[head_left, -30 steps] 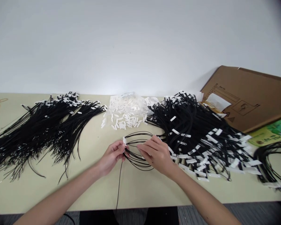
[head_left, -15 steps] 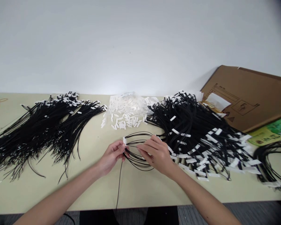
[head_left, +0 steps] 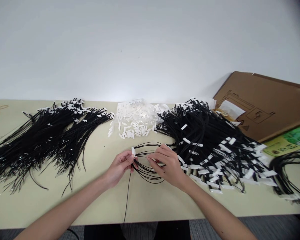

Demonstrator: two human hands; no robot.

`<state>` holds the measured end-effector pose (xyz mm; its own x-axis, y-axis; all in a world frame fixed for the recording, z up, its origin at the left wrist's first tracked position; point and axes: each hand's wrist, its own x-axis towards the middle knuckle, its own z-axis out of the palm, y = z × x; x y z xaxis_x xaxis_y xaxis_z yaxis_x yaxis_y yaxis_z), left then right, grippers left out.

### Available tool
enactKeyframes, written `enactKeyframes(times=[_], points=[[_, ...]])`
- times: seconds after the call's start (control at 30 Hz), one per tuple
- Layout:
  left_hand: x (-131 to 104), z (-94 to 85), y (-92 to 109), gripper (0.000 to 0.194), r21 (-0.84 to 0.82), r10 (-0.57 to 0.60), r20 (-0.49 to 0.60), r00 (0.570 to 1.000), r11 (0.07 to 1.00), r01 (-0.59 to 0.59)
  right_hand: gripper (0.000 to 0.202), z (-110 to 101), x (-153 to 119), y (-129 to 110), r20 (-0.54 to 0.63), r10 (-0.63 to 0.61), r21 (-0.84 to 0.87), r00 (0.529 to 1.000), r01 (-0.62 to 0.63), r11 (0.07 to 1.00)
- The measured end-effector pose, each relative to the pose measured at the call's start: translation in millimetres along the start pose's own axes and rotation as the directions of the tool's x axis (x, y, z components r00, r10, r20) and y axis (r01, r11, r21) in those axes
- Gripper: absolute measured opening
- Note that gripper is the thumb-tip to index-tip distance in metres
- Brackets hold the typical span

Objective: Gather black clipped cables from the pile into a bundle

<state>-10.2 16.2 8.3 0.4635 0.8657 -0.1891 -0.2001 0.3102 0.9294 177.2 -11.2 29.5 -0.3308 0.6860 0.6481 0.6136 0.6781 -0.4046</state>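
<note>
Between my hands several thin black wires (head_left: pixel 147 144) fan out in bowed loops. A white connector (head_left: pixel 133 151) joins their left ends, and my left hand (head_left: pixel 122 164) pinches it between thumb and fingers. Over the right part of the loops, my right hand (head_left: pixel 168 163) is closed with thumb and fingertips together on the wires. Exactly which wire it grips is hidden by the fingers. One loose black wire (head_left: pixel 127 196) hangs from beside my left hand to the table's front edge.
Black wires (head_left: pixel 40 143) with white ends lie heaped at left, another large heap (head_left: pixel 205 130) at right. White connectors (head_left: pixel 137 129) lie scattered before a clear plastic bag (head_left: pixel 140 111). A cardboard piece (head_left: pixel 265 103) leans at the right, near a green-yellow packet (head_left: pixel 282 145).
Almost nothing has moved. The view has shifted slightly, and the wire loops between my hands have shifted a little.
</note>
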Motion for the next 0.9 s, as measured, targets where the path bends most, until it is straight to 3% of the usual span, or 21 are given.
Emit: enactKeyframes(times=[0.9], points=[[-0.3, 0.0, -0.1, 0.021, 0.047, 0.004, 0.014, 1.0, 0.999, -0.005, 0.013, -0.6, 0.6, -3.6, -0.019, 0.083, 0.078, 0.996, -0.081, 0.994]])
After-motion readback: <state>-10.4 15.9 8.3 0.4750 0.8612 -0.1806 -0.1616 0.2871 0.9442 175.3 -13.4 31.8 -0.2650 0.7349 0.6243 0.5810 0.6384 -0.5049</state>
